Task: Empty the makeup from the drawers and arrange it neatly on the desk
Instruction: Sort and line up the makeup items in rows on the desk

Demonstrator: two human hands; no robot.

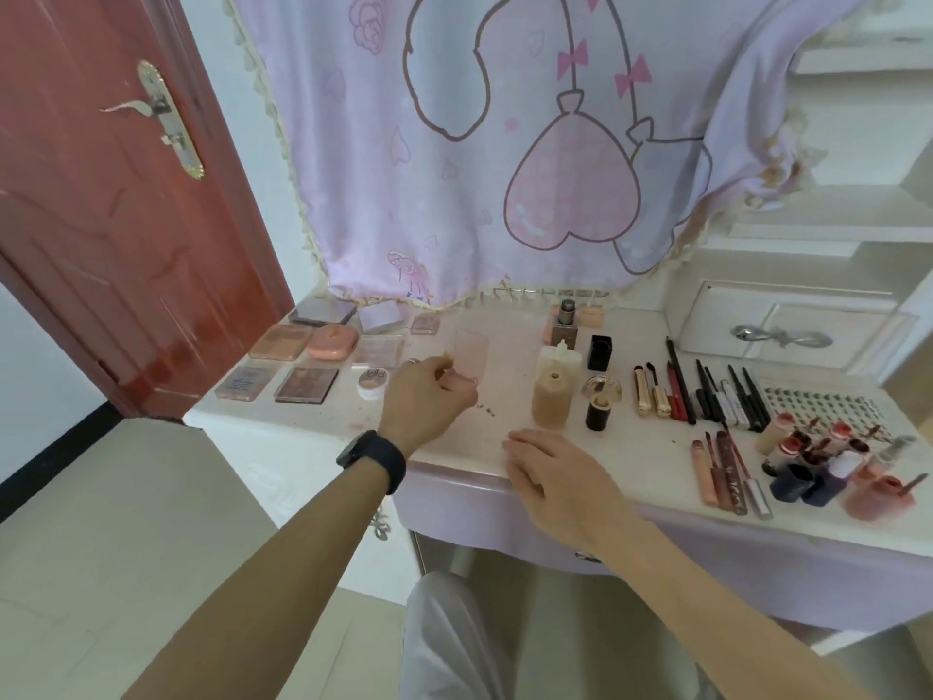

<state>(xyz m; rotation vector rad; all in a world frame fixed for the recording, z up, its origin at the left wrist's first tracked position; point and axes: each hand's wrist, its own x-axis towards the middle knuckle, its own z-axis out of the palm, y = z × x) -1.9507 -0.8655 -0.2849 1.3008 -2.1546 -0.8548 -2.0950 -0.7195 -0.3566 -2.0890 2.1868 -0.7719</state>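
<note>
My left hand (pixel 426 396) pinches a pale pink translucent tube (pixel 471 358) and holds it upright just above the middle of the desk (pixel 479 437). My right hand (pixel 550 472) hovers open over the desk's front edge with nothing in it. Several flat palettes (pixel 305 384) and a peach compact (pixel 333 342) lie in rows at the left. Two beige foundation bottles (pixel 553 401) stand in the centre. Pencils and slim tubes (pixel 702 391) lie side by side to the right. Lip glosses and small bottles (pixel 818 462) cluster at the far right.
A pink cloth (pixel 505 144) hangs over the mirror behind the desk. A small white drawer (pixel 787 325) with a metal handle sits shut at the back right. A red door (pixel 101 219) stands to the left. A small white jar (pixel 372 382) sits beside my left hand.
</note>
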